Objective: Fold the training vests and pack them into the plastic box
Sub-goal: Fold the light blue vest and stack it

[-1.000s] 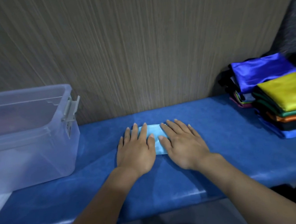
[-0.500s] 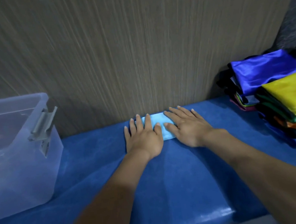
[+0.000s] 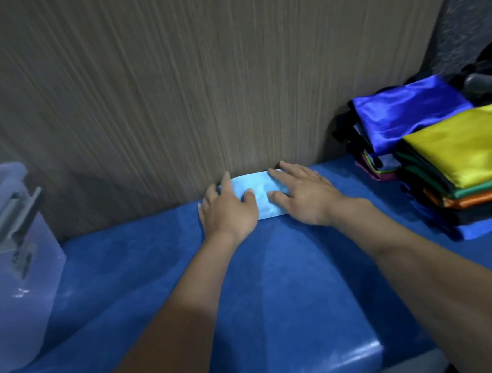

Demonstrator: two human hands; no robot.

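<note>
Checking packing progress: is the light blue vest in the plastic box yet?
No, the light blue vest lies on the blue table under both hands, apart from the box.

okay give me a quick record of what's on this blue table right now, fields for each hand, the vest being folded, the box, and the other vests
left hand: left hand flat, pressing the left part of the vest
right hand: right hand flat, pressing the right part
vest being folded: light blue vest, folded small, lying against the wood panel
box: clear plastic box at far left, lid off, grey latch showing
other vests: stacks of folded vests at right, yellow and royal blue on top
surface: blue table cover
</note>
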